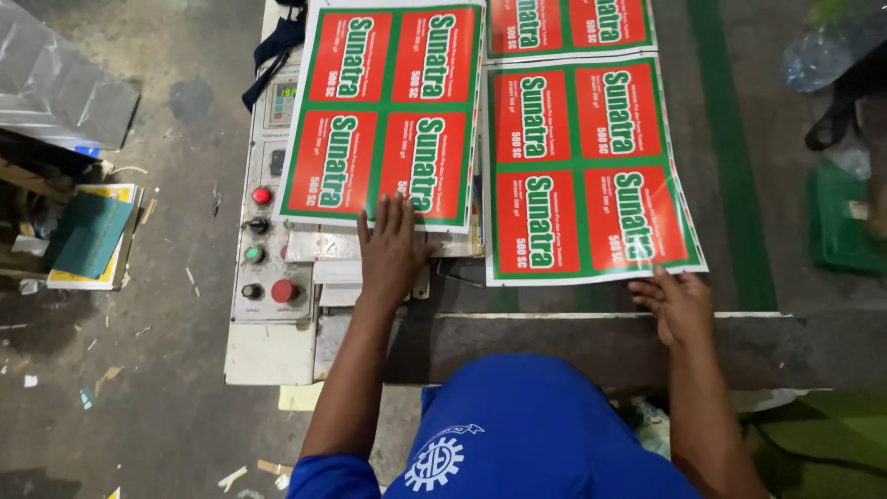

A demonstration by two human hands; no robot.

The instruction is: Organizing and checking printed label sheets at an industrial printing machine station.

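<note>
I see two printed sheets of red and green labels lying flat on the machine bed. The left sheet (383, 111) sits at about eleven o'clock from the body, and my left hand (393, 254) presses on its near edge with fingers spread flat, gripping nothing. The right sheet (587, 166) lies at one o'clock, just beside the first, their inner edges nearly touching. My right hand (679, 305) rests at its near right corner; the fingers are loosely curled against the paper edge, and I cannot tell whether they pinch it or only touch it. A third sheet (568, 26) shows at twelve o'clock, partly cut off by the frame.

At nine o'clock from the left hand is the control panel (268, 203), with a red button (285, 291) and a green one (253, 253), untouched.

As I judge it, both sheets are laid out and roughly squared, but neither is released; the final alignment under the hands seems unfinished.
</note>
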